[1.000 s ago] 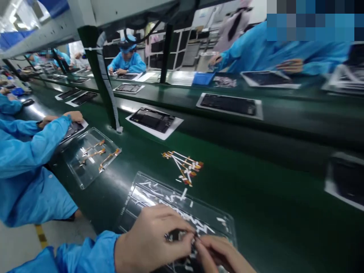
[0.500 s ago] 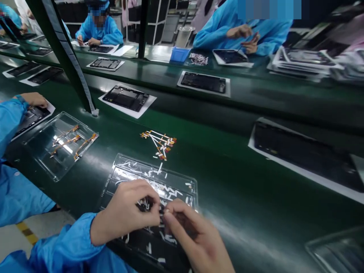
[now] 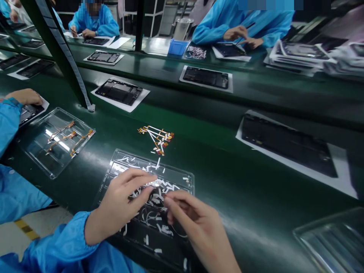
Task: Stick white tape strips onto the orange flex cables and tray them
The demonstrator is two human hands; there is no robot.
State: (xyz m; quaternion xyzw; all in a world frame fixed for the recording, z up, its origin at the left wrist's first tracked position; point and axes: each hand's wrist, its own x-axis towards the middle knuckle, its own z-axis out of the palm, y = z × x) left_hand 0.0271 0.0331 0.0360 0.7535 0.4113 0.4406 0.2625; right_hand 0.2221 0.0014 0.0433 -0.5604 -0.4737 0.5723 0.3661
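Over a clear plastic tray point(image 3: 179, 175) strewn with small white strips, my left hand point(image 3: 118, 203) is open, its thumb and fingertips apart and nothing visible between them. Just to its right, my right hand point(image 3: 199, 222) is closed in a pinch; whatever sits between its fingertips is too small to make out. Thin clear curls and white scraps point(image 3: 163, 228) lie in the tray beneath both hands. Beyond the tray's far edge, several orange-and-white flex cables point(image 3: 159, 136) lie in a fanned group on the green bench.
At left, another clear tray point(image 3: 55, 167) bears several flex cables, near a co-worker's hand point(image 3: 27, 96). Black device housings on white sheets point(image 3: 119, 93) point(image 3: 287, 144) line the bench. A green post point(image 3: 64, 57) rises at left; a ribbed clear tray point(image 3: 335, 242) lies at lower right.
The left hand's thumb and fingers have spread from a pinch and moved slightly away from the right hand. The right hand stays pinched. The view has shifted a little.
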